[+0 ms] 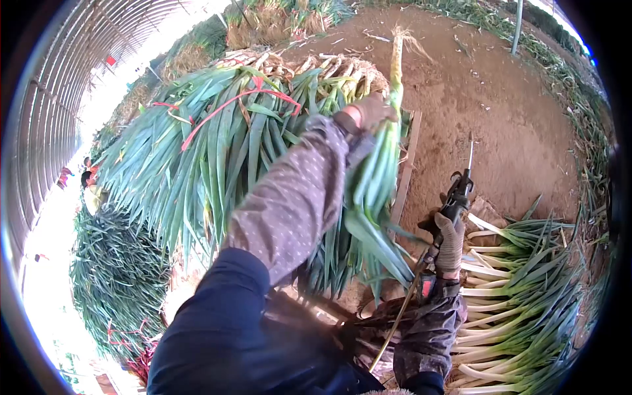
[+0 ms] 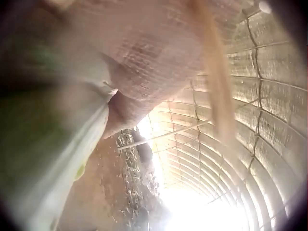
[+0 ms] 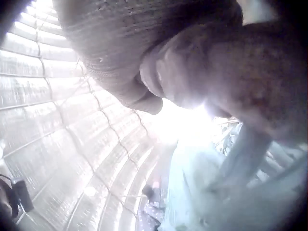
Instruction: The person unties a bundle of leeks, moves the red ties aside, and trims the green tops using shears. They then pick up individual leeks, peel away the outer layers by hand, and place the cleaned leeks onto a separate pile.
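Your left hand (image 1: 370, 110) is wrapped tight round a leek (image 1: 378, 178) near its white end. It holds the leek upside down, roots (image 1: 403, 36) up and leaves hanging toward your lap, in front of the big heap (image 1: 210, 131). Your right hand (image 1: 449, 245) is closed round a tool (image 1: 459, 187) whose thin metal tip points upward, just beside the leaves. That tip is the worry, I'd judge: swing the stalk across it and it could gouge the leek or catch your left sleeve (image 1: 289, 197). The cord (image 1: 395, 322) trailing beneath may snag the leaves. A slack grip would drop the leek on the soil (image 1: 500, 99), not on the cleaned pile (image 1: 520, 289).
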A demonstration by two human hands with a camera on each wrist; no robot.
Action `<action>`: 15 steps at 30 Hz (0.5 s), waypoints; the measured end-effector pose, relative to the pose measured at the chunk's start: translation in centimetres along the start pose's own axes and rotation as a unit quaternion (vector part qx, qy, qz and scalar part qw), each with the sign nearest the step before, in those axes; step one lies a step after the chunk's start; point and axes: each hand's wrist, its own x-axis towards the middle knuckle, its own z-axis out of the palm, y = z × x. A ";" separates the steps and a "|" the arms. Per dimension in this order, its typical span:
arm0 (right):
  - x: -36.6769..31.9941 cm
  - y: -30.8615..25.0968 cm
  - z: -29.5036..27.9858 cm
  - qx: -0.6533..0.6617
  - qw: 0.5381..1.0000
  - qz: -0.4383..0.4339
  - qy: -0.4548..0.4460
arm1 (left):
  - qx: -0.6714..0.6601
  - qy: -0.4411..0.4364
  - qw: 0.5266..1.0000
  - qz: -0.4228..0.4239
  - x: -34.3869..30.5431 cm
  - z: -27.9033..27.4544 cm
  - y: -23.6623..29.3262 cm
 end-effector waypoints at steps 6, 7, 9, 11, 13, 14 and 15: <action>-0.6 0.2 1.9 -0.131 0.991 0.024 0.014 | -0.194 -0.025 0.981 0.003 -7.5 12.4 -6.1; -0.6 2.3 1.4 -0.147 0.989 0.010 0.007 | -0.245 -0.007 0.969 -0.026 -10.2 15.6 -5.4; -3.7 1.6 4.9 -0.219 0.975 0.013 -0.025 | -0.358 0.045 0.928 -0.093 -15.0 21.0 -4.1; -7.1 3.8 5.7 -0.289 0.955 -0.035 -0.060 | -0.330 0.103 0.925 -0.155 -18.3 22.4 -1.5; -11.4 4.3 6.1 -0.357 0.931 -0.017 -0.073 | -0.345 0.143 0.919 -0.129 -20.0 24.2 -0.7; -13.3 4.3 6.4 -0.390 0.917 0.014 -0.080 | -0.376 0.170 0.903 -0.121 -20.8 24.0 -0.2; -15.1 4.4 6.4 -0.423 0.900 0.064 -0.084 | -0.445 0.169 0.869 -0.135 -21.0 24.6 -0.3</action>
